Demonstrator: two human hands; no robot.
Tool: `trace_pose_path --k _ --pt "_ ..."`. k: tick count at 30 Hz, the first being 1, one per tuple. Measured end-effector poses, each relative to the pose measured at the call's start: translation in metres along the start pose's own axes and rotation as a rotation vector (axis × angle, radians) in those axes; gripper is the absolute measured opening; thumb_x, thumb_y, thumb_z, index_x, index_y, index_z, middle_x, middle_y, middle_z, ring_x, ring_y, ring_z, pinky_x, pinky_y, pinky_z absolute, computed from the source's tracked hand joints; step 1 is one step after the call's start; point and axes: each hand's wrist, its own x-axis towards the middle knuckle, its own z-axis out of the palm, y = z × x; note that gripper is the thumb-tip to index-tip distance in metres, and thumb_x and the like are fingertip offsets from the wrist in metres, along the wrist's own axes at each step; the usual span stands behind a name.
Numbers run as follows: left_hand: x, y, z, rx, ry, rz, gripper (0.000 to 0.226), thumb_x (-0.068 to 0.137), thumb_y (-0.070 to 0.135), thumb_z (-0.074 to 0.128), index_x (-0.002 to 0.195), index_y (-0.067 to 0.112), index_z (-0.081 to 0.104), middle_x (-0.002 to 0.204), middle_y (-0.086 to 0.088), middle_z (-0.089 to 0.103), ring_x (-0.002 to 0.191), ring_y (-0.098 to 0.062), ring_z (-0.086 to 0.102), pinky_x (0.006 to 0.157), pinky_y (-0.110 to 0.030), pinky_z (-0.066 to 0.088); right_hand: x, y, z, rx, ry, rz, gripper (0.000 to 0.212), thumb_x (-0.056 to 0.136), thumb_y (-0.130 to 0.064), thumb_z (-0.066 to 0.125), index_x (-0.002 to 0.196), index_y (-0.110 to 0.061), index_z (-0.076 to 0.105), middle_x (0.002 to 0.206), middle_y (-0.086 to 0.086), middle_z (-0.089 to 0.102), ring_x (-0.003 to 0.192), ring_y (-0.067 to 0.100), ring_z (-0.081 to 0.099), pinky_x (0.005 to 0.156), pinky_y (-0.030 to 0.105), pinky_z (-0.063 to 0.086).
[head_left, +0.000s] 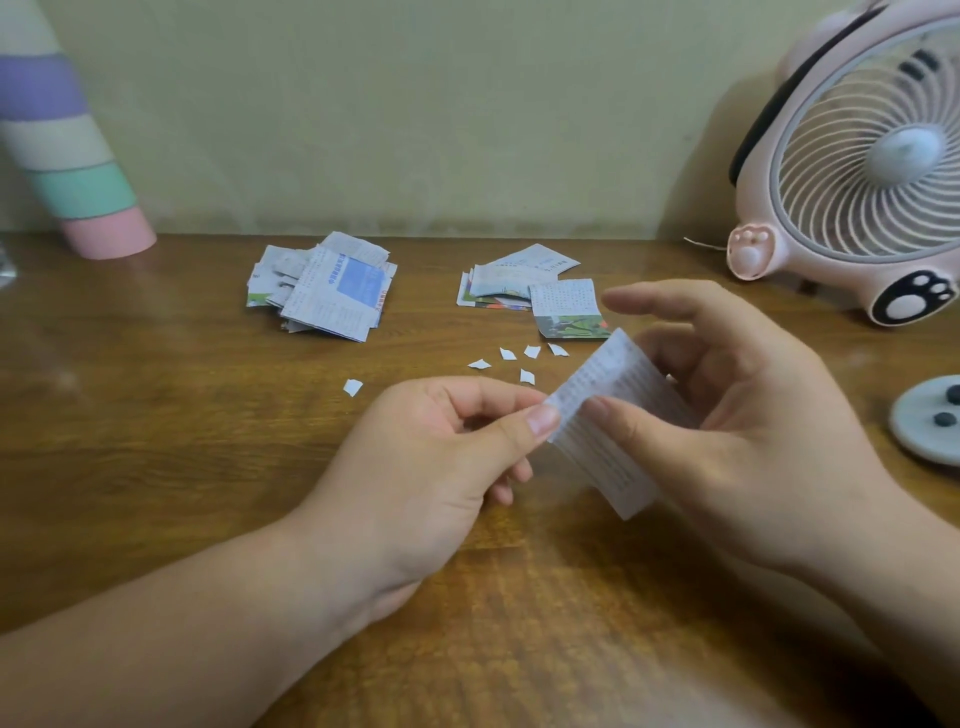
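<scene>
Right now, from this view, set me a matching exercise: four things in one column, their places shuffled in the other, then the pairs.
1 paper slip
2 pink fan
3 striped tube
4 torn scraps

A far left, by the wall
B loose on the table
C pinched by left hand and right hand
D far right

Pairs: 1-C, 2-D, 3-A, 4-B

The bench was brown wood with visible grain and a slight sheen. The slip was thin printed paper, matt, like the 2 piles beyond. The fan looked smooth pink plastic, faintly glossy.
</scene>
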Motion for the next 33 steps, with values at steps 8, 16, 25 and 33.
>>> trace_pose_path --k 8,16,25,33 --pt "0.004 -0.005 -0.004 -0.024 0.011 -0.022 0.017 0.075 0.027 0.077 0.085 0.013 0.081 0.061 -0.009 0.062 0.061 -0.018 0.054 0.054 -0.023 0.044 -0.001 0.000 0.000 -0.222 0.077 -0.106 0.052 0.077 -0.024 0.077 0.126 -0.024 0.060 0.103 -0.007 0.067 0.093 0.017 0.063 0.084 0.034 0.052" --pt "0.005 0.006 -0.004 -0.367 -0.237 -0.217 0.060 0.094 0.049 0.044 0.116 0.001 0.074 0.128 -0.021 0.066 0.098 -0.025 0.057 0.070 -0.034 0.044 0.004 -0.011 0.006 -0.654 0.156 -0.419 0.017 0.084 -0.032 0.078 0.077 -0.018 0.073 0.082 0.000 0.061 0.080 0.029 0.050 0.074 0.045 0.035" --pt "0.014 0.002 -0.015 -0.586 -0.567 -0.305 0.105 0.090 0.083 0.021 0.147 -0.002 0.046 0.160 -0.019 0.034 0.152 -0.029 0.027 0.126 -0.051 0.012 0.009 -0.010 0.007 -0.735 0.166 -0.485 0.016 0.088 -0.025 0.075 0.074 -0.019 0.077 0.082 -0.007 0.069 0.082 0.028 0.055 0.089 0.039 0.028" --pt "0.018 0.000 -0.017 -0.693 -0.678 -0.289 0.109 0.088 0.087 0.025 0.153 0.000 0.035 0.162 -0.013 0.034 0.153 -0.025 0.025 0.126 -0.053 0.006 0.012 -0.003 0.005 -0.734 0.126 -0.534 0.019 0.092 -0.014 0.068 0.075 -0.012 0.075 0.082 -0.002 0.069 0.080 0.031 0.054 0.084 0.037 0.029"
